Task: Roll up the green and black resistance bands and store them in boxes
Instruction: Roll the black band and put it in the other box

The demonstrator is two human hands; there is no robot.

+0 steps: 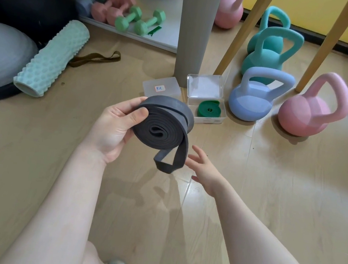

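Holding the black band point(162, 128) as a nearly finished coil in my left hand point(116, 128), thumb pressed on the flat face and fingers wrapped behind the rim, which I figure is what keeps the wraps from springing loose. One last loop of tail hangs off the bottom of the coil, so it's not fully rolled yet. My right hand point(204, 169) is just beside that dangling loop with fingers spread and holding nothing, looks like it's reaching in to feed the tail around.

The green band point(209, 111) is already rolled and sitting inside the clear box point(207, 98) with its lid flipped up, so that half looks done. The frosted box point(162, 87) with the little label sits closed right next to it, probably meant for the black one.

All of this is on a light wood floor point(271, 186). Kettlebells, a blue one point(253, 99) and a pink one point(309, 112), stand to the right of the boxes, a mint foam roller point(52, 58) lies off to the left, and green dumbbells point(141, 20) sit further back.
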